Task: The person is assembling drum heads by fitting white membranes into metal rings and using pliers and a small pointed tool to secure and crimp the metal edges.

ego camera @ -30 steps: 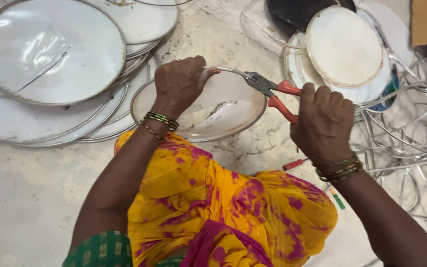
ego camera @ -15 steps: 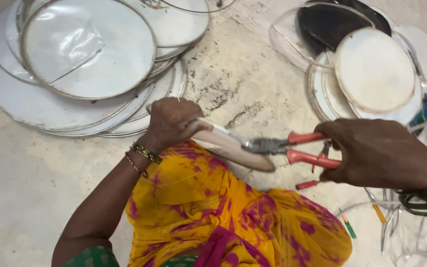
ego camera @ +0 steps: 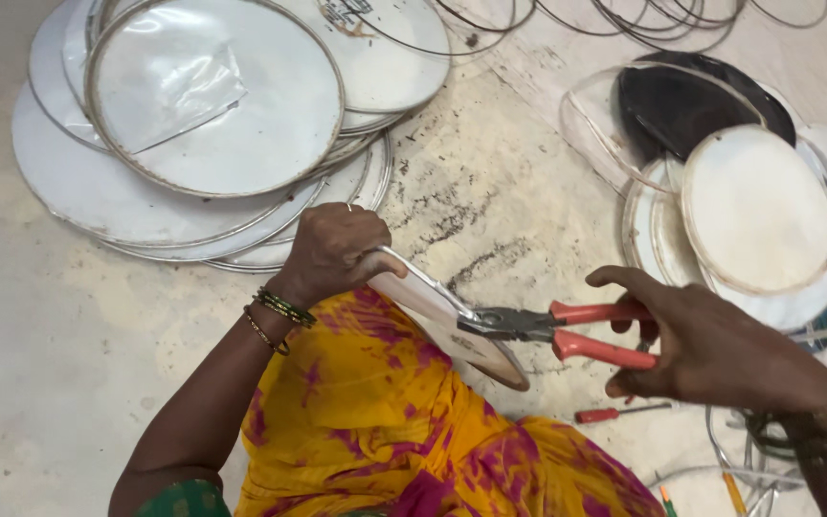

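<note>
Left hand (ego camera: 332, 251) grips the rim of a wire-framed disc (ego camera: 447, 321), tilted over the lap above the floor (ego camera: 490, 191). Right hand (ego camera: 710, 349) is closed around red-handled pliers (ego camera: 547, 325), whose jaws bite the disc's wire rim.

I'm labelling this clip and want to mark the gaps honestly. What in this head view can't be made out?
- Left hand: its palm side and how its fingers wrap the disc rim are hidden by the hand's own back.
- Pliers: whether the tips pinch the rim is too small to tell.
- Right hand: forearm cut off by the frame's lower right corner.
- Wire hoops: cut off by the top edge.
- Red-handled tool: tip too small to identify.
</note>
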